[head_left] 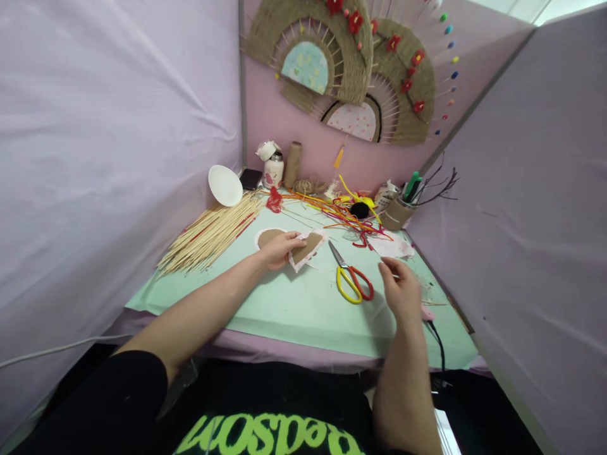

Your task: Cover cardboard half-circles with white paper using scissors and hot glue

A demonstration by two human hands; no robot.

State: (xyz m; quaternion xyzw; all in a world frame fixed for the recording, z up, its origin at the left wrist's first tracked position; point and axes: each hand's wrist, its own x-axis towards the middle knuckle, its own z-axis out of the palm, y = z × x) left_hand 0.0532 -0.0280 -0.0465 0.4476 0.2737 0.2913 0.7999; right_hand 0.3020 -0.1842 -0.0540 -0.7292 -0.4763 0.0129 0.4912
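My left hand (pixel 279 248) grips a small cardboard piece (pixel 308 248) with a white-and-pink fabric edge folded over its rim. Partly under that hand lies another cardboard piece (pixel 271 237) bordered in white. Scissors (pixel 349 275) with one yellow and one red handle lie between my hands, blades pointing away from me. To their right my right hand (pixel 403 287) is raised over the table, its thumb and fingers curled close together. Whatever is between those fingertips, if anything, is too small to make out. A pink tool (pixel 427 313) with a black cord is partly hidden beside my right wrist.
Thin wooden sticks (pixel 213 234) lie at the left by a white bowl (pixel 225 186). Coloured pipe cleaners (pixel 332 212), twine (pixel 306 185) and a pen holder (pixel 398 213) line the back. A fabric scrap (pixel 393 245) lies right. Fan-shaped woven pieces (pixel 403 76) hang on the wall.
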